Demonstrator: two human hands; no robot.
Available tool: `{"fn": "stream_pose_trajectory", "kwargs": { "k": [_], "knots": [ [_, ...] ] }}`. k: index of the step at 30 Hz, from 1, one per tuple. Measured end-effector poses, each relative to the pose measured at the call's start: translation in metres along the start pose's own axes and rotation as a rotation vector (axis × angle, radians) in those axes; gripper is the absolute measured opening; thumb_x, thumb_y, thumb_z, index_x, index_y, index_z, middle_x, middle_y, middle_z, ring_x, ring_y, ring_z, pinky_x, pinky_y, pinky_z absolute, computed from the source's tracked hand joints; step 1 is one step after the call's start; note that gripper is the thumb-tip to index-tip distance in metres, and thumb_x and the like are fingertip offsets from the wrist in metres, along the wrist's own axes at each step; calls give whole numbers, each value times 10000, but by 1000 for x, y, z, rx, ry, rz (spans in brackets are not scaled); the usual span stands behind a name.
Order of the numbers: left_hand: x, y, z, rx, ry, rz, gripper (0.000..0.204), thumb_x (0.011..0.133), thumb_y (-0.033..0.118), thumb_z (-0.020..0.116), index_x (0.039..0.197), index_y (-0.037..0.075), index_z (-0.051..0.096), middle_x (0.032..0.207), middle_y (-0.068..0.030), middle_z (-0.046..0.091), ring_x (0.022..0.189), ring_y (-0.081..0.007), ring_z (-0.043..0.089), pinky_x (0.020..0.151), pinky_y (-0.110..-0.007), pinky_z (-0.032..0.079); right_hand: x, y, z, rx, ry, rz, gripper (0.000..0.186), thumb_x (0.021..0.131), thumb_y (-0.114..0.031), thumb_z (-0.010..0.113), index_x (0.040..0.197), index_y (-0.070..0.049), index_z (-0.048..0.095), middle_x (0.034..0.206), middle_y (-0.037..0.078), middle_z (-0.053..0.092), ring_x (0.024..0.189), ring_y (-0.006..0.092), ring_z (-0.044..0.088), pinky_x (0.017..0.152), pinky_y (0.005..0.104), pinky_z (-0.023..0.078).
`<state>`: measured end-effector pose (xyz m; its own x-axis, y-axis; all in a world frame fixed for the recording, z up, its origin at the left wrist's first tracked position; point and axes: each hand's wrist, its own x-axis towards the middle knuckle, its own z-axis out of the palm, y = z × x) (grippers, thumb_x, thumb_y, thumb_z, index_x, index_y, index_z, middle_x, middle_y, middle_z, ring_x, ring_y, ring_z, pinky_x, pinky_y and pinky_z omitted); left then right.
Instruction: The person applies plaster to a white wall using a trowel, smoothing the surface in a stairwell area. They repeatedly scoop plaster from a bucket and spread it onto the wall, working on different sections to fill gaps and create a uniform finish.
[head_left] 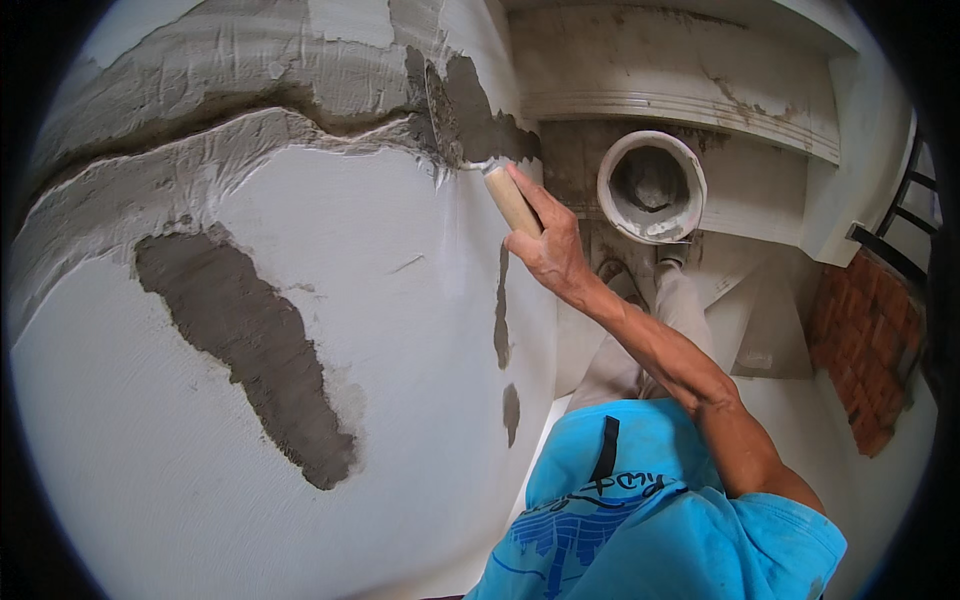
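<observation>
My right hand [556,248] is closed around the pale wooden handle of a trowel [512,203]. The mortar-smeared metal blade of the trowel lies edge-on against the wall [390,330], at the right end of a long rough groove [330,122]. Around the blade the mortar [470,105] is dark and damp. Lower on the wall a long dark grey mortar patch [250,345] slants downward, and two smaller dark patches show near the wall's corner. Of my left hand and arm nothing shows.
A round bucket [652,188] with a mortar-coated inside stands just beyond my feet, on or against pale steps [680,100]. To the right are stacked red bricks [868,345] and a black metal railing [890,255].
</observation>
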<state>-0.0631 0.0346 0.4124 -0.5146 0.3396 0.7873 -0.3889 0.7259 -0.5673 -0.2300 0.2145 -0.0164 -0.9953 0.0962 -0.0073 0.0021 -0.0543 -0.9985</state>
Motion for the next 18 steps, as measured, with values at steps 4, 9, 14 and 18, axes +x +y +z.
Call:
{"fn": "stream_pose_trajectory", "kwargs": {
  "k": [4, 9, 14, 18],
  "knots": [
    [1, -1, 0, 20, -22, 10, 797, 980, 493, 626, 1456, -90, 364, 1468, -294, 417, 1344, -403, 459, 1094, -562, 410, -15, -19, -4, -29, -37, -4, 791, 721, -16, 602, 1495, -10, 444, 1020, 193, 610, 872, 316, 619, 823, 406, 515],
    [2, -2, -3, 24, -30, 26, 770, 994, 470, 612, 1443, -105, 367, 1479, -313, 392, 1350, -421, 446, 1103, -578, 401, -26, -31, 3, -26, -72, -17, 811, 731, -11, 605, 1518, -30, 415, 1031, 188, 596, 851, 309, 620, 797, 402, 525],
    [3, 3, -2, 36, -32, 6, 738, 1003, 452, 600, 1434, -105, 380, 1479, -317, 386, 1358, -425, 434, 1117, -582, 387, -35, -31, 21, -95, -88, -19, 857, 734, 25, 599, 1552, -61, 359, 1019, 175, 567, 819, 322, 612, 770, 415, 536],
    [4, 0, -3, 50, -29, 34, 724, 1003, 447, 601, 1425, -105, 400, 1476, -314, 390, 1358, -428, 429, 1117, -582, 380, -46, -37, 28, -94, -103, -10, 876, 733, 45, 596, 1562, -71, 340, 989, 177, 549, 789, 332, 600, 744, 423, 534]
  ]
}}
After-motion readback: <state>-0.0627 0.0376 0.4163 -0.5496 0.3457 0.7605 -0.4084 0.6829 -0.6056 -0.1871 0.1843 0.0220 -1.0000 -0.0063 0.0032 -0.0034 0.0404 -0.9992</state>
